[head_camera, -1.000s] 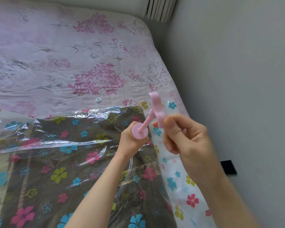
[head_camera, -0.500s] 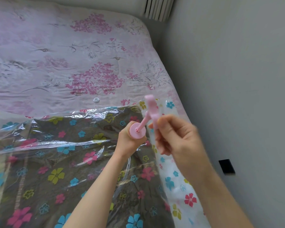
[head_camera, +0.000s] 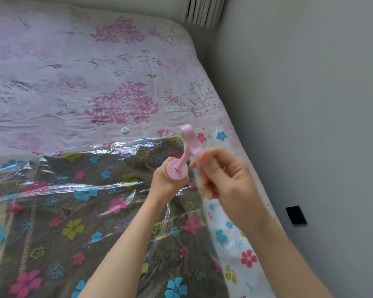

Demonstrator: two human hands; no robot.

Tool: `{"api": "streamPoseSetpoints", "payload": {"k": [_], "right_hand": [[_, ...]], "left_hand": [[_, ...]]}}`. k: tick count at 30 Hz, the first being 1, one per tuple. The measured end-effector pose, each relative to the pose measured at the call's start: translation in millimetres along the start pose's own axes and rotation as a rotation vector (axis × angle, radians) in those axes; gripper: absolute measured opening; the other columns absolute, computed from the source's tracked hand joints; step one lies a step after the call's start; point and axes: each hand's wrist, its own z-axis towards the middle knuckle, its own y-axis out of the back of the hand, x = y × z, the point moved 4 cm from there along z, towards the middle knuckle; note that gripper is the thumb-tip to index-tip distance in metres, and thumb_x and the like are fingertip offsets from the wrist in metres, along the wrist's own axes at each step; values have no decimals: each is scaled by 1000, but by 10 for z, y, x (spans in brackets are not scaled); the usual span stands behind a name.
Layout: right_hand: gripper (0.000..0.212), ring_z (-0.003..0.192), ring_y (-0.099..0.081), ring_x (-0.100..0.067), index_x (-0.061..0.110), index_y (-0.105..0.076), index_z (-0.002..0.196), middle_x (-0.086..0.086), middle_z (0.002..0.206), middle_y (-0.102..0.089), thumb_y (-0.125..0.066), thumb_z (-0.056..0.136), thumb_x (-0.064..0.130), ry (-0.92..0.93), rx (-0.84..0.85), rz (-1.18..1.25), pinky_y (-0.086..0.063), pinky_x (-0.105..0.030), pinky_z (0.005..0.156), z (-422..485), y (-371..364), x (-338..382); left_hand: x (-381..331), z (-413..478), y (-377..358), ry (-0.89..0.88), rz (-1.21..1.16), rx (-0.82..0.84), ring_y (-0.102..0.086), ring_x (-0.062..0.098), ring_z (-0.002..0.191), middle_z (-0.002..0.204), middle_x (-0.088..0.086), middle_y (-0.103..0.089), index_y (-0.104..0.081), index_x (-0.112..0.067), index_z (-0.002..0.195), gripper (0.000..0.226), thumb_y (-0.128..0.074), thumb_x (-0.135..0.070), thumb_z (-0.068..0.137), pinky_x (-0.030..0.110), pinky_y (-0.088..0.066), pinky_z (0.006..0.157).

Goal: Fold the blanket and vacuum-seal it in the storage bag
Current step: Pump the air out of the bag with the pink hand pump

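A clear flower-printed plastic storage bag (head_camera: 52, 190) holding a folded dark blanket (head_camera: 108, 233) covers the pink floral bed (head_camera: 95, 72); above it, the left hand (head_camera: 167, 182) grips a pink hand pump (head_camera: 177, 169) while the right hand (head_camera: 228, 181) clasps its T-handle (head_camera: 190, 139).

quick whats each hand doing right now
Left hand: closed around the pink pump body.
Right hand: closed around the pump handle; it looks blurred.
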Motion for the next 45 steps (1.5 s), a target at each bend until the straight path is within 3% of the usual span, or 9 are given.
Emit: {"api": "streamPoseSetpoints", "payload": {"k": [5, 10, 14, 20, 26, 32, 35, 39, 45], "right_hand": [[23, 43, -39, -2, 6, -67, 84, 8, 49, -44, -55, 95, 22, -292, -48, -296, -33, -18, 50, 76, -9, -622], [25, 41, -37, -12, 7, -66, 76, -1, 49, -43, -60, 86, 30, -48, -9, -32, -31, -17, 44, -32, 0, 178], [20, 38, -37, -12, 20, -66, 71, -1, 48, -44, -57, 83, 32, -53, 42, 189, -23, -25, 38, -115, -6, 81], [22, 42, -39, -6, 10, -65, 80, 4, 49, -46, -53, 96, 20, -306, -71, -189, -34, -18, 45, -9, -63, -598], [27, 35, -30, -13, 13, -64, 74, -3, 40, -40, -53, 84, 36, -61, 46, 68, -26, -19, 39, -107, -6, 313], [23, 38, -35, -9, 8, -63, 85, 3, 43, -45, -52, 95, 25, -229, -18, -161, -32, -17, 41, 1, -100, -460], [27, 40, -38, -6, 6, -68, 92, 7, 44, -47, -53, 95, 28, -312, 39, -225, -34, -14, 46, -3, -78, -469], [29, 40, -34, -10, 9, -69, 81, 0, 42, -40, -54, 84, 33, -104, 48, -48, -30, -19, 45, -81, -66, 242], [21, 39, -30, -9, 19, -67, 77, 2, 43, -38, -54, 93, 22, -116, -33, -71, -25, -23, 41, -59, -66, -268]], "left_hand": [[-77, -33, 5, -22, -27, 27, -52, 12, 61, 65, -8, -60, -56, -10, 75, 38, -70, -39, 55, 24, -46, 56], [9, -7, 16, -6, -15, 11, -52, 12, 68, 75, 1, -61, -59, -21, 75, 25, -77, -5, 72, 25, -48, 61], [37, -26, -18, -7, -27, 55, -52, 15, 69, 75, 0, -61, -60, -28, 76, 24, -78, -15, 66, 38, -48, 62], [-59, -60, 5, -17, -25, 46, -51, 13, 63, 68, -3, -59, -56, -8, 77, 41, -71, -42, 59, 27, -44, 58], [13, -26, 15, -4, -31, 40, -52, 13, 68, 76, 1, -60, -60, -31, 73, 33, -75, -3, 70, 21, -46, 57], [-32, -46, 30, 25, -52, 17, -53, 16, 60, 64, -2, -60, -56, -21, 74, 31, -72, -42, 58, 31, -45, 55], [-64, -50, 44, 13, -39, 20, -52, 13, 61, 64, -6, -60, -56, -16, 75, 34, -72, -39, 57, 27, -46, 57], [45, -4, 38, 18, -1, 24, -63, 27, 73, 82, 16, -68, -65, -18, 90, 19, -75, -12, 74, 53, -55, 70], [-60, -67, 12, 10, -45, 24, -56, 21, 68, 73, 6, -64, -59, -17, 79, 34, -74, -38, 58, 42, -50, 61]]}}
